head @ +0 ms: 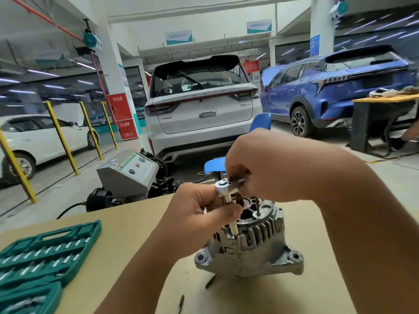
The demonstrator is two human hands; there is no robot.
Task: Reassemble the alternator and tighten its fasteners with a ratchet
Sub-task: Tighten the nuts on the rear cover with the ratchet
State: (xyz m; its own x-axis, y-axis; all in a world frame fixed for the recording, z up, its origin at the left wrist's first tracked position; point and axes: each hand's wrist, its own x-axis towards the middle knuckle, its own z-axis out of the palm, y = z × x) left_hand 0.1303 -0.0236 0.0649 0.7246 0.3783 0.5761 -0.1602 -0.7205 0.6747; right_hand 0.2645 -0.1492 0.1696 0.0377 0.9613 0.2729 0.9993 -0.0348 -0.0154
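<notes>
My left hand [199, 214] is pinching the ratchet [223, 189] shaft; my right hand [267, 168] is gripping its handle. The alternator [249, 248] is sitting on the table [127, 234], probably heavy, rigid, best held by its ribbed housing.

A green socket case [43, 252] lies open on the table [127, 234]; 3 cars are parked behind.

I see the alternator [249, 250] as cast metal, dull silver with ribbed fins. My ratchet [223, 186] looks polished and shiny. The table [118, 241] is matt tan board; the tool case [40, 252] is green plastic.
</notes>
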